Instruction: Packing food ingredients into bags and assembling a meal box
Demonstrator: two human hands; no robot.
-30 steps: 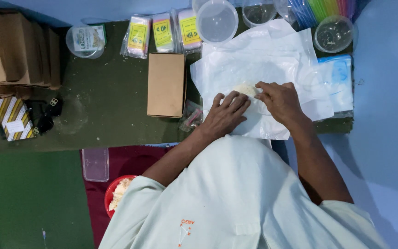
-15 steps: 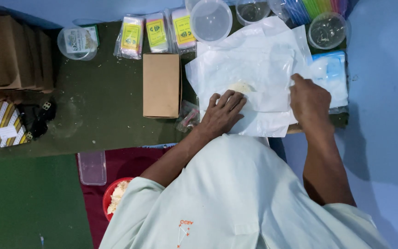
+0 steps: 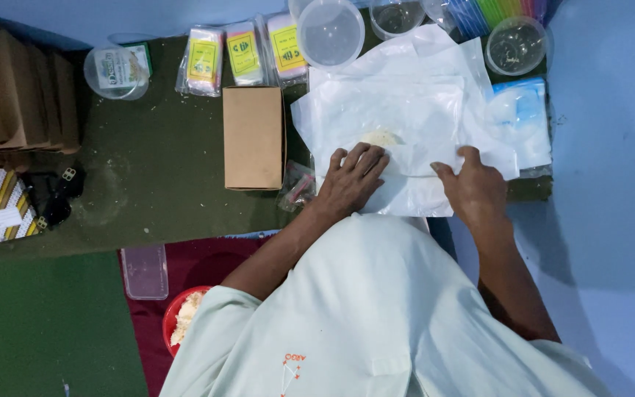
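A stack of white paper sheets lies on the dark green table. A small pale yellow lump of food rests on the top sheet. My left hand lies flat on the paper just below the lump, fingers spread and holding nothing. My right hand is at the sheet's right side. Its thumb and fingers pinch a folded strip of the paper, which runs across towards the lump.
A brown cardboard box lies left of the paper. Clear round tubs and yellow-labelled packets line the far edge. Stacked brown boxes and a striped box sit at the left. A red bowl of food is near my lap.
My right hand left the food lump, went out to the sheet's right edge, then came back down holding a fold of paper. My left hand stayed pressed on the sheet.
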